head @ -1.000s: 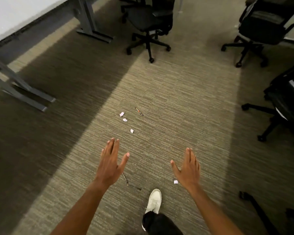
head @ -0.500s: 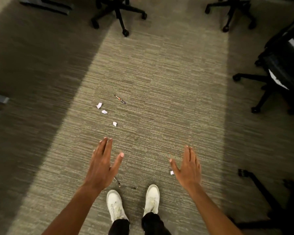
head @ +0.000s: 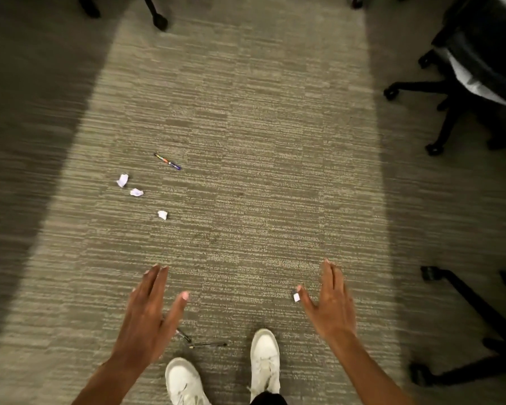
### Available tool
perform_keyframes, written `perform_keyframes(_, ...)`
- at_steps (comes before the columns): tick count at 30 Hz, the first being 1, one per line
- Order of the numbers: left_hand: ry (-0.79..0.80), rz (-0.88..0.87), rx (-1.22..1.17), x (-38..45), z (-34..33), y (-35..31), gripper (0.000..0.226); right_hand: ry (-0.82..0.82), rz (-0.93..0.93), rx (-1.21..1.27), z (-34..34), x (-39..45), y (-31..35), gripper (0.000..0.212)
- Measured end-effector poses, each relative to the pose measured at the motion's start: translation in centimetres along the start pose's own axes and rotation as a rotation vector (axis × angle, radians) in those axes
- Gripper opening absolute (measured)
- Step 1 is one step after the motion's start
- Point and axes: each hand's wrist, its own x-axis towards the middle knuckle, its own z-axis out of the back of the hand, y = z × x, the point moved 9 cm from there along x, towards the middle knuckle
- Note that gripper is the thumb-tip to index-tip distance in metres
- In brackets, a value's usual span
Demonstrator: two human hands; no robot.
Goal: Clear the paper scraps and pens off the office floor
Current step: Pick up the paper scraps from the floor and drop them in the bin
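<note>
Three crumpled white paper scraps lie on the carpet ahead to the left: one (head: pixel 122 180), a second (head: pixel 136 192) and a third (head: pixel 162 214). A multicoloured pen (head: pixel 167 161) lies just beyond them. A fourth small scrap (head: pixel 296 297) sits beside the thumb of my right hand (head: pixel 329 305). Two dark pens lie near my feet, one (head: pixel 184 335) partly hidden under my left hand (head: pixel 148 314), the other (head: pixel 208 344) just right of it. Both hands hover above the floor, open, fingers spread, holding nothing.
My two white shoes (head: pixel 265 358) stand at the bottom edge. A black office chair (head: pixel 476 68) is at the upper right, another chair base (head: pixel 465 296) at the lower right, and chair casters (head: pixel 159 21) at the top. Grey striped carpet covers the floor.
The view has tilted down and moved forward; the desks and far chairs have left the frame. My second foot has stepped up beside the first. Both hands stay open and spread.
</note>
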Motion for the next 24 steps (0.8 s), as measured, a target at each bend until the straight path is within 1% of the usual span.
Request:
perform_keyframes(3, 0.008, 0.012, -0.007, 2.7, -4.6, 2.7, 0.092, -0.006, -0.005, -0.005, -4.3, 2.7, -1.6, 0.088)
perform_keyframes(6, 0.024, 0.014, -0.042, 5.7, -10.0, 5.5, 0.081, 0.001, -0.003, 0.000, -9.4, 5.3, -3.5, 0.086)
perform_keyframes(12, 0.034, -0.047, -0.014, 11.7, -19.1, 10.1, 0.076, 0.045, -0.014, -0.008, -19.2, 10.0, -7.1, 0.084)
perform_keyframes(17, 0.023, -0.088, 0.037, 16.9, -24.1, 14.2, 0.078, 0.059, -0.069, 0.047, -25.8, 13.5, -10.0, 0.079)
perform_keyframes(21, -0.003, -0.116, 0.100, 21.5, -26.6, 17.1, 0.080, 0.030, -0.140, 0.078, -30.2, 15.7, -12.3, 0.076)
perform_keyframes(24, -0.011, -0.088, 0.102, 25.1, -27.6, 19.1, 0.075, -0.005, -0.217, 0.110, -33.4, 16.1, -13.8, 0.068)
